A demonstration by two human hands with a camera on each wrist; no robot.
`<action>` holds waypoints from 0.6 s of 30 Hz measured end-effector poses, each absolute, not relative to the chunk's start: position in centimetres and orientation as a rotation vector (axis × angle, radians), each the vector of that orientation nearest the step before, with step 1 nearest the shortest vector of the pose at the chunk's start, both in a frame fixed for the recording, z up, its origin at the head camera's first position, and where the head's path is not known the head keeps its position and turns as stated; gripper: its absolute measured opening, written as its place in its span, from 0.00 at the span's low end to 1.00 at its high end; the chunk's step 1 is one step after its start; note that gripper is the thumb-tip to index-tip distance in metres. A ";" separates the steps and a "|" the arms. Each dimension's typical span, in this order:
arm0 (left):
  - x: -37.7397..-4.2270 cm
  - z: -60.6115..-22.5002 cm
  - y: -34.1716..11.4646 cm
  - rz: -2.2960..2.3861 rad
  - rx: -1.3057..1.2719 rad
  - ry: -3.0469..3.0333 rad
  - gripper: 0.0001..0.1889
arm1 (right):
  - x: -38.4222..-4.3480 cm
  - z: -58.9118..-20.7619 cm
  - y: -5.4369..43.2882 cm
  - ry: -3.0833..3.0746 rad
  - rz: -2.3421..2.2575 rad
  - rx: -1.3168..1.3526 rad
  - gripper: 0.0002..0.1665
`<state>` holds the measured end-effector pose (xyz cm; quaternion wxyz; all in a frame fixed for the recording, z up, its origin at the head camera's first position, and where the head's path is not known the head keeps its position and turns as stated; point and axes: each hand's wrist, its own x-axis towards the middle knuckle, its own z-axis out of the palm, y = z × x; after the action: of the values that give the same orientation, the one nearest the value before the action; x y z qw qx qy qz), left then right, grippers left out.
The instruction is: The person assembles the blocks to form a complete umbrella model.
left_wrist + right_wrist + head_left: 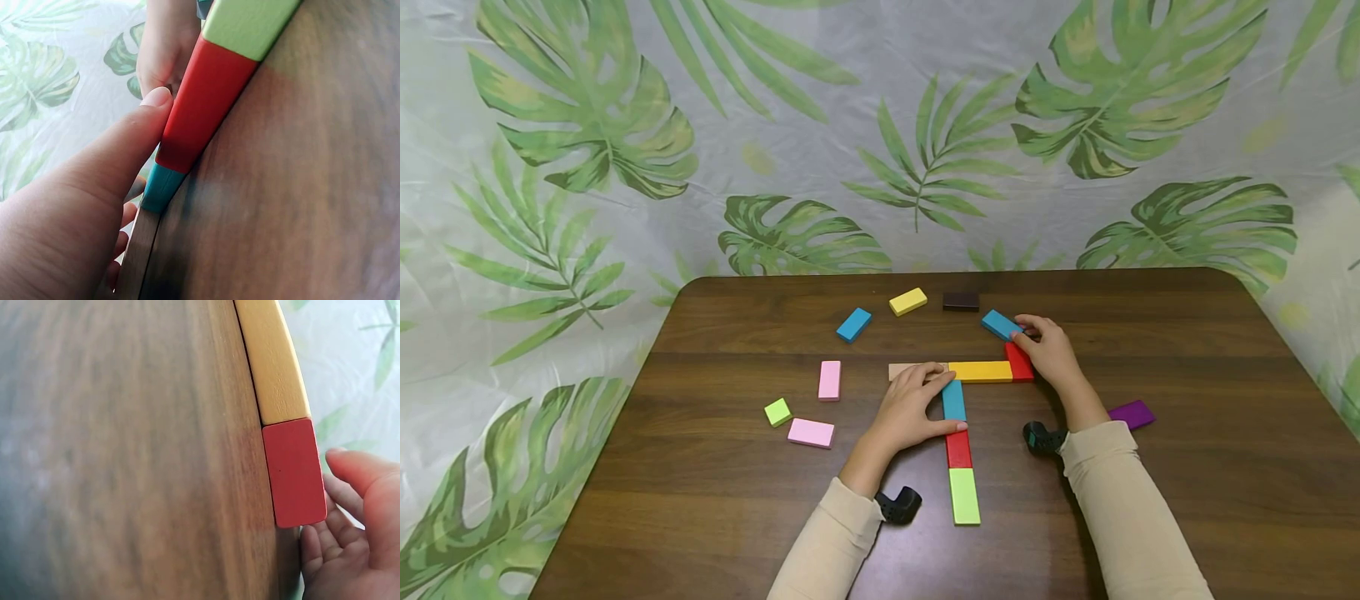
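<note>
Flat coloured blocks form a T on the table. Its top row has a natural wood block [898, 372], a yellow-orange block [981, 372] and a red block [1019, 363] standing diagonally at the right end. The stem runs down through a blue block [954, 403], a red block [958, 451] and a lime green block [965, 497]. My left hand [912, 408] spreads over the junction, fingers across the wood block and thumb touching the stem near the blue-red joint. With thumb and index finger my right hand [1051, 354] pinches the near end of another blue block [998, 323], beyond the red one.
Loose at the back lie a blue block [853, 324], a yellow block [908, 301] and a dark block [961, 302]. Leftward are two pink blocks [830, 381] and a small green block [778, 412]. A purple block [1133, 414] is partly behind the right wrist.
</note>
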<state>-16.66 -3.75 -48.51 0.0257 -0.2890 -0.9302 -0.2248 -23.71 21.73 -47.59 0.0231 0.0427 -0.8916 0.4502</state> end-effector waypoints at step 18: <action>-16.7 -48.7 -3.8 -0.692 -0.896 -2.870 0.41 | -24.0 -47.9 21.6 -2.742 1.384 0.074 0.17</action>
<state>-16.66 -3.83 -48.70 0.0282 -0.2903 -0.9299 -0.2242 -23.98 21.56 -47.86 0.0345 0.0241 -0.8919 0.4503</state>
